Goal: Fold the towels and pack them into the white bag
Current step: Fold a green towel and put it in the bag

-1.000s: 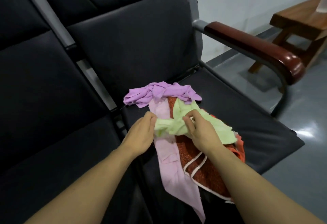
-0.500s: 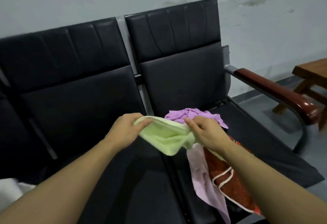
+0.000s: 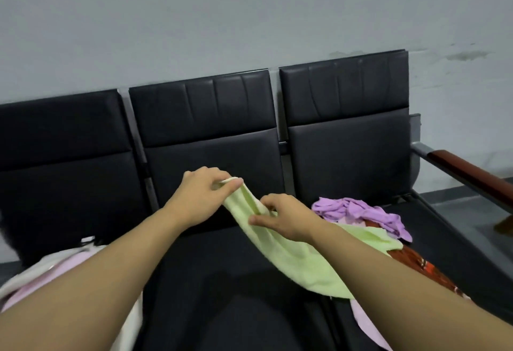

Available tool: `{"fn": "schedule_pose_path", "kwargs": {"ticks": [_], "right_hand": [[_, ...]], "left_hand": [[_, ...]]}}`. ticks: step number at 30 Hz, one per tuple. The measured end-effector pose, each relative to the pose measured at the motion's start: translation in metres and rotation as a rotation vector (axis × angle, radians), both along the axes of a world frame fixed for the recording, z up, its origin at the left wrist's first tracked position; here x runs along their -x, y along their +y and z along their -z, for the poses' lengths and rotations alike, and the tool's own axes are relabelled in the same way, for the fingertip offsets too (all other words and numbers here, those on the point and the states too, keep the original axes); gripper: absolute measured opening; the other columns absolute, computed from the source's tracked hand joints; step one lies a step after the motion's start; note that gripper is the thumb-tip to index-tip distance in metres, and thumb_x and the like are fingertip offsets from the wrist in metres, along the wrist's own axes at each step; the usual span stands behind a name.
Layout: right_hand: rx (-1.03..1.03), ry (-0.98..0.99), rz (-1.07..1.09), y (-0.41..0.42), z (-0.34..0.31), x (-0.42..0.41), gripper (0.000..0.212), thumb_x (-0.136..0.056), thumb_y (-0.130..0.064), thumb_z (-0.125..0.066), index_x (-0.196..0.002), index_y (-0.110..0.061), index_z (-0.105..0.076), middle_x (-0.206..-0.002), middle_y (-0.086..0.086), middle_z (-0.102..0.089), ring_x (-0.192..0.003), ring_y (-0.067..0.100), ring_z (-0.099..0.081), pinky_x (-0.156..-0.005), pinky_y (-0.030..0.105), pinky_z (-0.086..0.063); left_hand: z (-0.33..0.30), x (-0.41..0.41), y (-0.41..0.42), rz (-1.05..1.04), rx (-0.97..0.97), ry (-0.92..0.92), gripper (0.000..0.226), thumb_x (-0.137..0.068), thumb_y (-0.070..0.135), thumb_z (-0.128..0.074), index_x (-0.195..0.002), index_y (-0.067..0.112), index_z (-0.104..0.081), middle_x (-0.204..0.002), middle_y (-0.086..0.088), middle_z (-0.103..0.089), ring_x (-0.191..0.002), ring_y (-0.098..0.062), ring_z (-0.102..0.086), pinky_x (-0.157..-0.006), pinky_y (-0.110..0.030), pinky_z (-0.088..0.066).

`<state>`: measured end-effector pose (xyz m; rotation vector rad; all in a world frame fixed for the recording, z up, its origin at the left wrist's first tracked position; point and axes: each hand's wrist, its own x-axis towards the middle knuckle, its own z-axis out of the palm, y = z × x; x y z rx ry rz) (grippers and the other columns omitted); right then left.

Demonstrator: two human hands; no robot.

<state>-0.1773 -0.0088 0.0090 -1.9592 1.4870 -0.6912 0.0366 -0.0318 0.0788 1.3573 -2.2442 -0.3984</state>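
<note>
A pale green towel hangs stretched above the middle seat, while purple, red patterned and pink towels lie heaped (all unfolded) on the right seat.

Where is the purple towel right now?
Head view, right side: the purple towel lies crumpled on the right-hand seat, atop the red towel, just beyond the right hand.

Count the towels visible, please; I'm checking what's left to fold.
4: green towel held in both hands; purple, red and pink piled on the right seat. Others may be hidden.
</note>
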Motion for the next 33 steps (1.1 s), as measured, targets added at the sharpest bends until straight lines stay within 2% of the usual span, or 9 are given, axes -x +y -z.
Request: {"fn": "schedule_pose_path", "kwargs": {"ticks": [6, 11, 14, 17, 20, 24, 26, 29, 33], "right_hand": [[-0.024, -0.07, -0.032, 0.007, -0.018, -0.017, 0.032, -0.091, -0.058, -0.063, -0.082, -0.027, -0.063, -0.075, -0.01, -0.062, -0.068, 0.006, -0.058, -0.066, 0.027, -0.046], [-0.073, 0.028, -0.041, 0.016, -0.028, -0.004, 0.037, -0.082, -0.063, -0.072, -0.08, -0.027, -0.067, -0.08, -0.008, -0.069, -0.074, 0.006, -0.065, -0.07, 0.027, -0.051], [-0.123, 0.006, -0.041, 0.021, -0.028, 0.005, 0.028, -0.085, -0.047, -0.076, -0.084, -0.019, -0.073, -0.082, -0.003, -0.073, -0.075, 0.017, -0.069, -0.075, 0.038, -0.055], [-0.088, -0.192, 0.0, 0.027, -0.03, 0.001, 0.015, -0.092, -0.023, -0.065, -0.086, -0.011, -0.07, -0.083, 0.005, -0.068, -0.078, 0.014, -0.061, -0.086, 0.049, -0.054], [-0.106, -0.323, -0.008, 0.033, -0.042, -0.016, 0.019, -0.095, -0.021, -0.058, -0.091, -0.007, -0.072, -0.091, 0.012, -0.073, -0.081, 0.014, -0.066, -0.082, 0.042, -0.056], [-0.103, -0.043, -0.113, 0.042, -0.067, -0.045, 0.028, -0.091, -0.035, -0.067, -0.078, -0.01, -0.073, -0.072, 0.001, -0.067, -0.064, 0.008, -0.058, -0.063, 0.031, -0.051], [-0.141, 0.013, -0.159, 0.043, -0.076, -0.055, 0.029, -0.089, -0.035, -0.071, -0.066, -0.017, -0.07, -0.061, -0.004, -0.059, -0.055, 0.007, -0.048, -0.055, 0.027, -0.041], [-0.213, 0.037, -0.217, 0.045, -0.083, -0.057, 0.031, -0.09, -0.035, -0.072, -0.064, -0.018, -0.067, -0.058, -0.006, -0.047, -0.054, 0.01, -0.037, -0.056, 0.028, -0.033], [-0.331, -0.031, -0.288, 0.051, -0.084, -0.047, 0.036, -0.092, -0.04, -0.071, -0.069, -0.015, -0.059, -0.059, -0.007, -0.046, -0.053, 0.011, -0.038, -0.056, 0.023, -0.034]], "left_hand": [[-0.018, -0.076, 0.009, -0.223, 0.021, -0.021, 0.034, -0.099, 0.061, -0.047, -0.072, 0.045, -0.062, -0.082, 0.014, -0.059, -0.1, -0.021, -0.054, -0.1, -0.048, -0.042], [-0.021, -0.119, 0.017, -0.486, 0.055, -0.032, 0.045, -0.102, 0.054, -0.045, -0.083, 0.024, -0.073, -0.075, 0.002, -0.068, -0.083, -0.021, -0.062, -0.099, -0.045, -0.041], [-0.014, -0.14, 0.02, -0.641, 0.023, -0.013, 0.045, -0.102, 0.053, -0.043, -0.088, 0.022, -0.073, -0.078, 0.0, -0.068, -0.084, -0.027, -0.061, -0.095, -0.044, -0.043], [-0.002, -0.144, 0.024, -0.695, -0.136, -0.049, 0.041, -0.102, 0.051, -0.042, -0.089, 0.023, -0.069, -0.087, -0.002, -0.068, -0.091, -0.029, -0.06, -0.092, -0.043, -0.04], [0.016, -0.135, 0.029, -0.591, -0.287, -0.089, 0.039, -0.091, 0.066, -0.053, -0.105, 0.033, -0.065, -0.106, 0.004, -0.069, -0.101, -0.024, -0.062, -0.096, -0.041, -0.043], [0.009, -0.078, 0.058, -0.121, -0.519, 0.398, 0.046, -0.09, 0.059, -0.065, -0.116, 0.022, -0.07, -0.11, 0.005, -0.075, -0.104, -0.011, -0.07, -0.1, -0.033, -0.052], [0.003, -0.049, 0.072, 0.057, -0.618, 0.441, 0.046, -0.085, 0.057, -0.071, -0.111, 0.02, -0.073, -0.106, 0.001, -0.077, -0.099, -0.01, -0.072, -0.089, -0.03, -0.055], [0.004, -0.04, 0.075, 0.082, -0.531, 0.464, 0.036, -0.082, 0.05, -0.079, -0.103, 0.021, -0.076, -0.099, 0.003, -0.078, -0.083, -0.004, -0.07, -0.072, -0.023, -0.051], [0.006, -0.043, 0.073, 0.083, -0.36, 0.4, 0.017, -0.091, 0.043, -0.073, -0.091, 0.028, -0.08, -0.091, 0.004, -0.078, -0.089, -0.014, -0.073, -0.084, -0.034, -0.058]]}}
